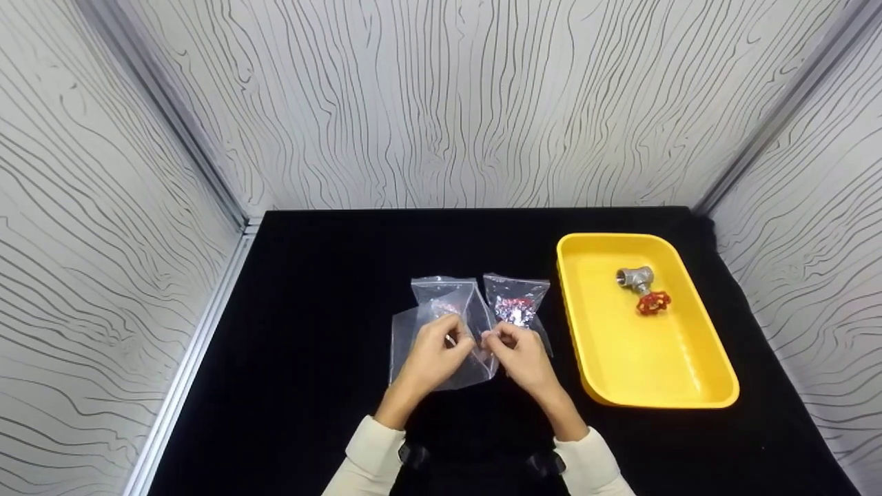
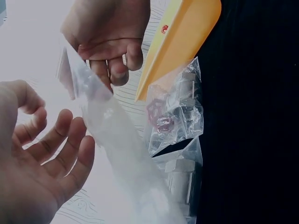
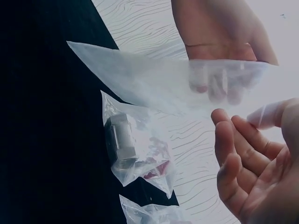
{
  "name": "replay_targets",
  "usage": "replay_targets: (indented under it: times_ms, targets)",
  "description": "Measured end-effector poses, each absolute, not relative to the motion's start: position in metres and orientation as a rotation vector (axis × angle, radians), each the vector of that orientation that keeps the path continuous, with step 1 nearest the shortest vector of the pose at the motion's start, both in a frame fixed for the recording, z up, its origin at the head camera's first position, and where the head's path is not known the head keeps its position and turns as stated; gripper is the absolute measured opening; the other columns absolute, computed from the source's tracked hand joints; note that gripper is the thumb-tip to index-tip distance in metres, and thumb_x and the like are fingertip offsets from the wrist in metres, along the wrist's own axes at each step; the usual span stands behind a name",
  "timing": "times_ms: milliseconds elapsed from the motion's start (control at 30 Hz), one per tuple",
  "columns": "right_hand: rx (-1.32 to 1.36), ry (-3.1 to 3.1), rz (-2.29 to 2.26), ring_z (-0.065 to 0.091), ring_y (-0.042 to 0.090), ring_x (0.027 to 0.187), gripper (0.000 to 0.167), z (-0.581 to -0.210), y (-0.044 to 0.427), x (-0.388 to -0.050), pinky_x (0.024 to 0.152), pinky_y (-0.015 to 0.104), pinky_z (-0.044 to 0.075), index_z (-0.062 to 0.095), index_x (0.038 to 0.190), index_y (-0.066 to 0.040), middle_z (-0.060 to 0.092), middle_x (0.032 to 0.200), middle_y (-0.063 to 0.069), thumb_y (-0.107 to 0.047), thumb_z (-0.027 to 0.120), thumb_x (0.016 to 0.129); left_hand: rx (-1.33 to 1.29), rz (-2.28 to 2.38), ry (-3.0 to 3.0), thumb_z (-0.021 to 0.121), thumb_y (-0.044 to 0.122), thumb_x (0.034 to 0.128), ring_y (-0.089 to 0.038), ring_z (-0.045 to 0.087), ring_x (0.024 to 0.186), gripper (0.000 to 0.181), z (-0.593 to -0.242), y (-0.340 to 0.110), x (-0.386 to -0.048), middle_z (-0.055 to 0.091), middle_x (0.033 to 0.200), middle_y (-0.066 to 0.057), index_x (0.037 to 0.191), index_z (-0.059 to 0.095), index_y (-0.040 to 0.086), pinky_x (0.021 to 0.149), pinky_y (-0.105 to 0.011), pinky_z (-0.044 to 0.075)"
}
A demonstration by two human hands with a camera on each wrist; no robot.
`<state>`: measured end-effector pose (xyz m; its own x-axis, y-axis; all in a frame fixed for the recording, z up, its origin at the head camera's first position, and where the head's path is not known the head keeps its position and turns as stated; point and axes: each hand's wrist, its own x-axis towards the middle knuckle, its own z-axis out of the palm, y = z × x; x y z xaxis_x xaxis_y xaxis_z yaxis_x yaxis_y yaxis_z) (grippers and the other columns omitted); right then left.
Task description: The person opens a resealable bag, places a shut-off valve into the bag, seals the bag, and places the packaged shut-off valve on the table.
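Bag (image 1: 463, 372) is pinched by your left hand (image 1: 433, 349) and right hand (image 1: 521, 353); patterned wall (image 1: 441, 103) rises beyond black desk (image 1: 317, 303) at its far edge.

Your desk (image 1: 324, 275) is black & flat, looks cloth-covered. To your R on it, a yellow tray (image 1: 630, 365) sits open side up, long sides running away from you. Nr its L side lie 2 clear bags, each w/ metal & red parts — the R bag (image 1: 517, 306) closer to the tray, the L bag (image 3: 133, 142) just beside it.
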<state>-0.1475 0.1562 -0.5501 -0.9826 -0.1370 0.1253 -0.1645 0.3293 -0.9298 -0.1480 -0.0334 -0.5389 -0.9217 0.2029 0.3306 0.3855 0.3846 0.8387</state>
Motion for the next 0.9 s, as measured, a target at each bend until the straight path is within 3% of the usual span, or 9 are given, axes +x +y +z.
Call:
replay_targets:
  times_ms: [200, 367, 667, 900]
  targets:
    - [0.215, -2.537, 1.812, 0.059, 0.011, 0.045, 0.023, -0.552, 0.162, -0.148, 0.045, 0.018, 0.045, 0.071, 0.077, -0.004, 0.072, 0.063, 0.012, -0.005, 0.070, 0.100, -0.460, -1.519, -2.453, 0.063, -0.001, 0.0805, -0.002, 0.050, 0.064, 0.020, -0.540, -0.040, -0.150, 0.053, 0.067, 0.007, 0.069, 0.050, 0.010, 0.059, -0.016, 0.044]
    - [0.155, -2.576, 1.799, 0.058, 0.010, 0.045, 0.021, -0.553, 0.166, -0.149, 0.044, 0.019, 0.046, 0.071, 0.079, -0.003, 0.072, 0.064, 0.012, -0.004, 0.067, 0.100, -0.382, -1.517, -2.434, 0.063, 0.000, 0.0796, -0.001, 0.046, 0.059, 0.022, -0.540, -0.048, -0.152, 0.050, 0.063, 0.010, 0.068, 0.048, 0.012, 0.055, -0.016, 0.037]
    - [0.103, -2.621, 1.795, 0.058, 0.010, 0.045, 0.024, -0.551, 0.169, -0.150, 0.047, 0.022, 0.052, 0.068, 0.075, -0.002, 0.071, 0.061, 0.012, -0.004, 0.065, 0.099, -0.279, -1.632, -2.417, 0.060, -0.002, 0.0841, -0.003, 0.064, 0.050, 0.023, -0.536, -0.057, -0.152, 0.064, 0.058, 0.001, 0.068, 0.049, 0.010, 0.049, -0.022, 0.054]
    - [0.089, -2.640, 1.792, 0.058, 0.010, 0.045, 0.025, -0.549, 0.169, -0.150, 0.046, 0.023, 0.053, 0.068, 0.072, -0.001, 0.067, 0.058, 0.010, -0.002, 0.063, 0.097, -0.310, -1.598, -2.366, 0.060, -0.005, 0.0824, -0.005, 0.063, 0.052, 0.023, -0.536, -0.059, -0.152, 0.062, 0.063, 0.000, 0.067, 0.049, 0.009, 0.048, -0.020, 0.052]
